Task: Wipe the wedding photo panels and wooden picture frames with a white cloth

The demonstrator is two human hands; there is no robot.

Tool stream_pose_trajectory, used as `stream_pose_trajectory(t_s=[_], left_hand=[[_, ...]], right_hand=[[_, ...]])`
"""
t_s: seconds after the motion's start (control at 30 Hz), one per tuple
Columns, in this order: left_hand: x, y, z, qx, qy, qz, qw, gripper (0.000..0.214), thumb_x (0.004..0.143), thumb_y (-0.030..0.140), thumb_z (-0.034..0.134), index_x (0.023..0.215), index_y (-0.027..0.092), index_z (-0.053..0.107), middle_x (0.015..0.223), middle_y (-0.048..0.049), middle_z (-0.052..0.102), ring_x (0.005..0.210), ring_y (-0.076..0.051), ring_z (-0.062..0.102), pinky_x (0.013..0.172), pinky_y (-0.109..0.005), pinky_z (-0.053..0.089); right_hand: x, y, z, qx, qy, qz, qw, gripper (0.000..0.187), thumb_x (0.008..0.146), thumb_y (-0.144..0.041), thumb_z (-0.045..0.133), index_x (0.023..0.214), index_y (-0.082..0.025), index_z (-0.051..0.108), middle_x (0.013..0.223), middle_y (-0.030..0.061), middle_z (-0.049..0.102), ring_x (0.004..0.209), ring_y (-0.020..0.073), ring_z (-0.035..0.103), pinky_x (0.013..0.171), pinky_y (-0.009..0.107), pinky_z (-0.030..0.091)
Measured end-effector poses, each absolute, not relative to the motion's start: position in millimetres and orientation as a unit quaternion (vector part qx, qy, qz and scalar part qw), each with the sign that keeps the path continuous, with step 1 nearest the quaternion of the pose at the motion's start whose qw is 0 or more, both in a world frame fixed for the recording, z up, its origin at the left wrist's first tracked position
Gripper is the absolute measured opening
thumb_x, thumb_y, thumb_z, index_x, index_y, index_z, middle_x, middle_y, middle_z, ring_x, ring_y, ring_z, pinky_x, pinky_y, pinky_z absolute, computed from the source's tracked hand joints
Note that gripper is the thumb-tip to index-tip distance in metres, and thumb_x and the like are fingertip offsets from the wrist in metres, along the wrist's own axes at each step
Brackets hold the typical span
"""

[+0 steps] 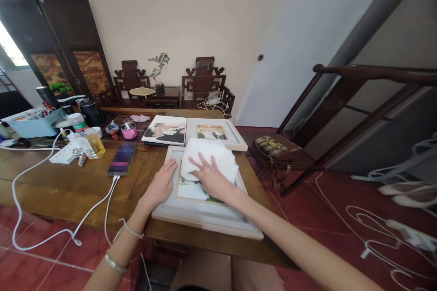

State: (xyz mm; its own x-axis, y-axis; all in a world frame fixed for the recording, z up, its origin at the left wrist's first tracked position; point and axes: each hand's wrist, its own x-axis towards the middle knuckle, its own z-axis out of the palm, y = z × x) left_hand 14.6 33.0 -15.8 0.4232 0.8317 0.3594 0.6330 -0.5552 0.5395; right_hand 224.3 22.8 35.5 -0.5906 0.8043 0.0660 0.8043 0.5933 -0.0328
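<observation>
A large white picture frame [205, 213] lies flat at the near edge of the wooden table [85, 182]. On its glass rests a folded white cloth [211, 157]. My right hand [211, 178] lies flat on the cloth's near edge, fingers spread and pressed down. At the frame's left border sits my left hand [162, 183], fingers together and flat, steadying it. Both wrists reach in from the bottom of the view.
Two more framed pictures [166, 129] [218, 132] lie beyond. A phone [122, 159] on a white cable, a power strip [64, 153], an oil bottle [91, 144], a pink cup [129, 131] and a blue bin [34, 123] crowd the left. A stool [273, 146] and a railing stand right.
</observation>
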Motion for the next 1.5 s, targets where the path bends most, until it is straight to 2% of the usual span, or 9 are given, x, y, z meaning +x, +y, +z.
stream_pose_trajectory(t_s=[0.23,0.4,0.53,0.7,0.97,1.17,1.3,1.4,1.5], left_hand=[[16.5,33.1,-13.1,0.821,0.452,0.311,0.155,0.054,0.083,0.005,0.03,0.136,0.016,0.035,0.143,-0.0097,0.035,0.135,-0.019,0.027,0.111,-0.043,0.025],[15.3,33.4,-14.7,0.831,0.448,0.296,0.146,0.053,0.081,0.003,0.031,0.131,0.015,0.042,0.141,-0.0098,0.039,0.135,-0.019,0.027,0.111,-0.046,0.025],[15.7,33.0,-14.1,0.837,0.445,0.287,0.139,0.049,0.082,0.004,0.032,0.128,0.015,0.046,0.14,-0.0103,0.041,0.135,-0.019,0.027,0.111,-0.044,0.026],[19.6,27.5,-3.3,0.827,0.452,0.287,0.172,0.044,0.093,0.027,0.031,0.135,0.017,0.038,0.143,-0.0095,0.036,0.136,-0.02,0.025,0.111,-0.044,0.023],[23.8,20.8,11.8,0.797,0.445,0.351,0.212,0.052,0.094,0.039,0.023,0.139,0.013,0.03,0.147,-0.0083,0.027,0.137,-0.016,0.022,0.114,-0.034,0.017],[21.6,24.4,5.6,0.816,0.463,0.286,0.197,0.049,0.093,0.032,0.028,0.139,0.015,0.03,0.147,-0.009,0.029,0.136,-0.019,0.024,0.112,-0.041,0.02],[19.0,29.0,-5.3,0.837,0.466,0.235,0.163,0.051,0.085,0.009,0.03,0.135,0.015,0.037,0.146,-0.0093,0.031,0.136,-0.019,0.023,0.111,-0.044,0.022],[19.5,28.4,-4.8,0.84,0.472,0.216,0.156,0.062,0.075,-0.001,0.03,0.135,0.015,0.037,0.145,-0.0083,0.032,0.136,-0.018,0.024,0.111,-0.043,0.023],[21.0,24.8,0.9,0.835,0.486,0.202,0.158,0.066,0.073,-0.003,0.029,0.136,0.017,0.036,0.146,-0.007,0.031,0.135,-0.018,0.026,0.11,-0.043,0.024]], right_hand=[[205.2,-49.3,64.4,-0.401,-0.906,0.126,-0.052,0.062,0.061,0.005,0.046,0.117,-0.019,0.058,0.146,0.0094,0.03,0.134,0.0397,0.013,0.099,0.069,0.017],[217.3,-78.3,69.2,-0.365,-0.91,0.194,-0.012,0.059,0.063,0.002,0.042,0.114,-0.023,0.06,0.146,0.0026,0.031,0.136,0.0308,0.012,0.105,0.06,0.014],[233.3,-50.1,50.6,-0.415,-0.897,0.15,0.032,0.065,0.06,0.005,0.039,0.116,-0.023,0.058,0.146,0.0032,0.03,0.137,0.0281,0.01,0.106,0.058,0.011],[228.4,12.4,38.9,-0.484,-0.875,0.015,0.029,0.073,0.06,0.01,0.037,0.127,-0.016,0.049,0.149,0.0092,0.02,0.135,0.038,0.008,0.099,0.067,0.017],[182.7,-7.5,48.0,-0.384,-0.923,0.026,-0.018,0.053,0.066,0.001,0.05,0.116,-0.013,0.058,0.15,0.0104,0.017,0.133,0.044,0.008,0.097,0.071,0.018],[217.8,-58.7,69.3,-0.372,-0.917,0.134,-0.058,0.059,0.059,0.003,0.046,0.111,-0.019,0.063,0.148,0.0043,0.025,0.134,0.0397,0.007,0.101,0.068,0.012],[261.6,-68.2,84.0,-0.445,-0.878,0.167,-0.064,0.061,0.057,0.009,0.036,0.099,-0.021,0.068,0.142,0.0007,0.036,0.135,0.0318,0.012,0.105,0.06,0.013],[288.5,-58.4,84.0,-0.49,-0.853,0.167,-0.068,0.063,0.054,0.01,0.034,0.097,-0.021,0.069,0.138,0.0021,0.043,0.135,0.0265,0.018,0.107,0.055,0.015],[296.5,-27.6,76.2,-0.532,-0.838,0.119,-0.016,0.069,0.058,0.009,0.032,0.116,-0.016,0.06,0.137,0.0111,0.043,0.135,0.0249,0.019,0.106,0.051,0.022]])
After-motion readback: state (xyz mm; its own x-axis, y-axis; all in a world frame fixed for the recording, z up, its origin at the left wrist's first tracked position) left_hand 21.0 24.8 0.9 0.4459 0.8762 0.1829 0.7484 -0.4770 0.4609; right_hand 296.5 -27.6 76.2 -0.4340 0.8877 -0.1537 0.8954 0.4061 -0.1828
